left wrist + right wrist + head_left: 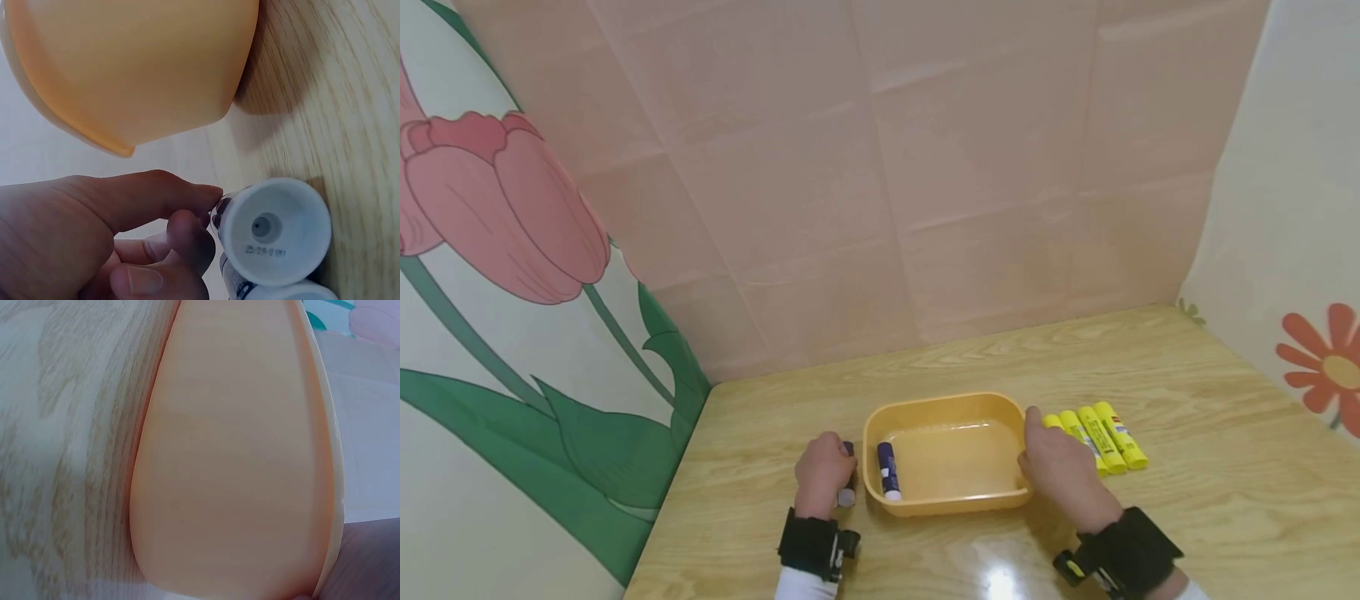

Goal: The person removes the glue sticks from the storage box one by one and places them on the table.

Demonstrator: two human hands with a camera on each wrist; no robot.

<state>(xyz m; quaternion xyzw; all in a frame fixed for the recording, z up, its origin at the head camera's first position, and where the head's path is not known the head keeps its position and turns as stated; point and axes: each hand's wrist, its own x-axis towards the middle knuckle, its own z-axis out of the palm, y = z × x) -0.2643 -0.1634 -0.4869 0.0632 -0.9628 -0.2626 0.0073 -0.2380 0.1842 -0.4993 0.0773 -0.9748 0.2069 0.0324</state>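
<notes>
My left hand [822,477] is at the left of a yellow-orange plastic tray [955,506]. Its fingertips pinch a dark glue stick [278,231] with a white base, which lies on the table. Right against that one is a second glue stick [294,292], partly cut off in the left wrist view. Inside the tray, along its left wall, lies a navy glue stick [888,472] with a white end. My right hand [1063,468] grips the tray's right rim, its thumb along the top edge. The right wrist view shows mostly the tray's outer side [231,456]; little of the hand appears there.
Several yellow glue sticks [1102,439] lie side by side to the right of the tray, partly behind my right hand. The wood-grain table [1210,467] meets a pink-covered wall [880,208] at the back and decorated walls on both sides.
</notes>
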